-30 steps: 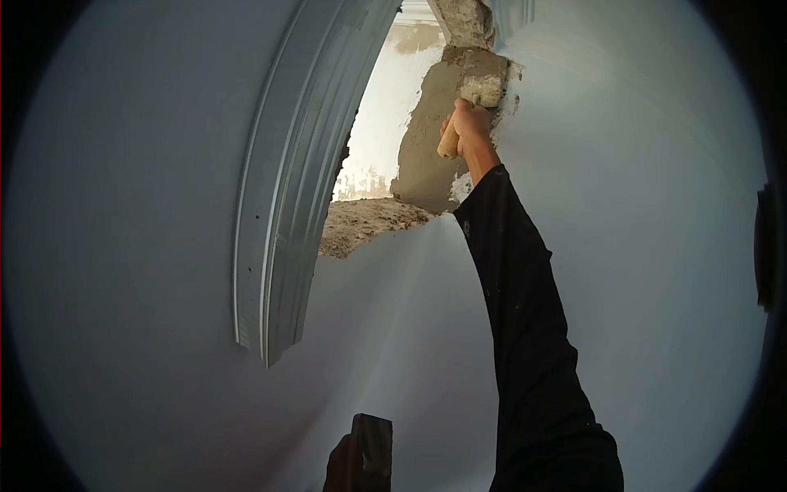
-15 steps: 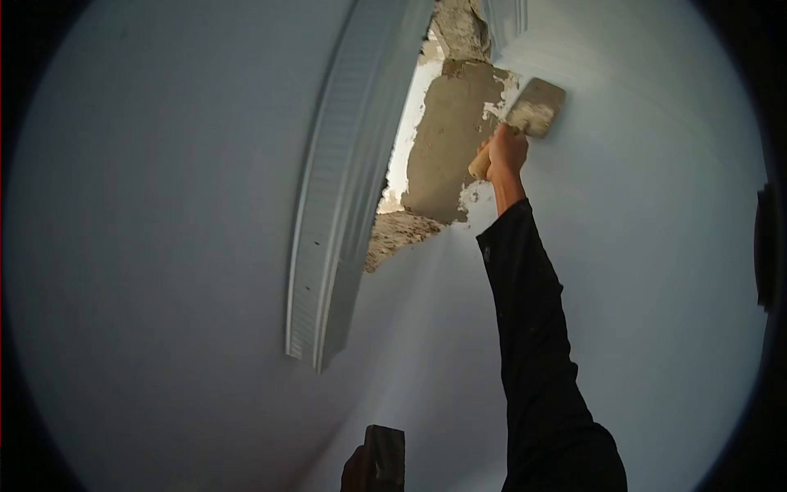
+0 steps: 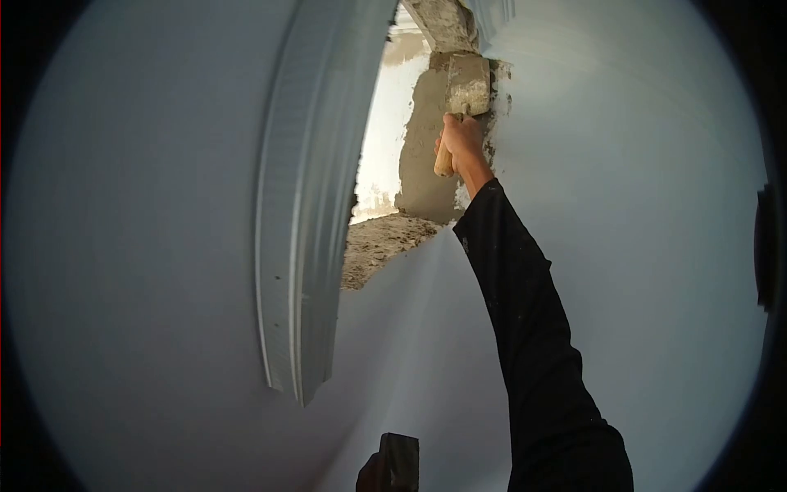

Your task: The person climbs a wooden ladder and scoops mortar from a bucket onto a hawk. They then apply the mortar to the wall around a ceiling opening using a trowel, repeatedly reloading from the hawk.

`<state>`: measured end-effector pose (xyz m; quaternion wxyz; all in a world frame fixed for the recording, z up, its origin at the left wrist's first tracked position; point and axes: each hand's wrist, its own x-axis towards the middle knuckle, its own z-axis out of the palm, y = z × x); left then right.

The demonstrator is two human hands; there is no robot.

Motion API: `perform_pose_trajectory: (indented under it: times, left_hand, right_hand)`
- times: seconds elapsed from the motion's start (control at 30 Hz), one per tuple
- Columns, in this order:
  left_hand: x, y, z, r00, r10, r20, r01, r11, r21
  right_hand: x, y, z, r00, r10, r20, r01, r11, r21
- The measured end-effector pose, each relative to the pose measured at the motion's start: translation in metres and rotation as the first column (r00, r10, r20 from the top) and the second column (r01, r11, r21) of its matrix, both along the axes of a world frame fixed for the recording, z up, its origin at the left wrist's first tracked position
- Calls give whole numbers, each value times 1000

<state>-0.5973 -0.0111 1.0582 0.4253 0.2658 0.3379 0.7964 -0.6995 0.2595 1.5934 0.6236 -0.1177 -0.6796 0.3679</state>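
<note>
My right hand (image 3: 462, 141) is wrapped round the wooden handle of a trowel (image 3: 468, 84). The trowel's wide, plaster-smeared blade lies over the upper right of a wet grey plaster patch (image 3: 424, 168) in the wall opening. At the bottom edge, my left hand (image 3: 370, 474) is dark and partly cut off, closed on a dark rectangular tool (image 3: 402, 461) whose kind I cannot make out.
A long ribbed metal strip (image 3: 299, 205) runs down left of the opening. Rough broken masonry (image 3: 381, 246) forms the lower edge, with more rough material (image 3: 447, 25) above. Smooth pale wall (image 3: 623, 246) stretches to the right, with a dark object (image 3: 765, 246) at the far edge.
My right hand and the trowel have moved left from the pale wall onto the plaster patch. The metal strip appears further left, and the left hand's tool slightly right and lower.
</note>
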Motion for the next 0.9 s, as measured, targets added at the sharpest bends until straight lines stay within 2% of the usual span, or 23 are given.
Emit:
perform_pose_trajectory:
  times: [0.13,0.17,0.27,0.37,0.4,0.43,0.47,0.5,0.53,0.57,0.6,0.63,0.67,0.7,0.73,0.77,0.8,0.87,0.9]
  left_hand:
    - [0,3,6,999,-34,0,34,999,-32]
    - [1,4,8,999,-38,0,38,998,-41]
    - [2,5,16,999,-53,13,53,997,-60]
    - [4,5,25,998,-52,40,54,996,-72]
    - [5,4,28,997,-48,52,52,996,-75]
    - [14,3,45,987,63,149,-64,998,-1]
    - [8,4,52,970,140,-201,-152,987,-47]
    - [3,7,56,838,173,-517,-244,967,-72]
    - [2,12,64,928,148,-341,-172,984,-42]
    - [-6,33,44,944,151,-294,-155,988,9]
    - [-3,27,78,993,66,-95,-64,998,30]
    - [-1,29,104,960,-132,248,69,967,247]
    - [0,33,121,953,202,-225,-176,976,129]
    - [-4,47,126,985,-26,172,-32,945,325]
    - [-3,55,138,979,-12,201,-67,922,382]
    - [-2,65,143,981,184,58,-193,920,340]
    - [-2,77,150,981,186,61,-196,927,321]
    - [2,99,167,881,469,-52,-423,833,357]
    - [9,106,167,891,448,-69,-401,850,343]
  right_hand:
    - [25,17,-3,989,57,-138,-62,998,-26]
    - [35,21,-4,979,118,-167,-123,992,-17]
    - [72,25,-6,974,141,-175,-147,989,-25]
    - [117,19,-28,954,126,-272,-124,992,27]
    - [137,22,-43,957,160,-244,-145,986,78]
    - [156,3,-61,974,106,-198,-93,993,76]
    - [178,-9,-83,989,109,-103,-101,992,82]
    - [200,-20,-107,994,113,8,-113,990,80]
    - [219,-32,-135,993,12,121,-24,995,100]
    - [235,-40,-165,967,-84,239,54,990,128]
    - [256,-39,-198,904,-234,358,140,953,270]
    - [277,-35,-230,811,-381,445,186,888,421]
    - [290,-33,-262,802,-459,382,208,814,542]
    - [304,-34,-292,795,-524,306,229,727,648]
    - [320,-39,-317,794,-498,349,201,757,622]
    - [337,-46,-337,724,-517,457,211,796,567]
    - [352,-51,-353,647,-531,547,236,821,519]
    - [379,-60,-381,564,-490,665,236,867,439]
    - [389,-59,-386,558,-489,670,259,870,420]
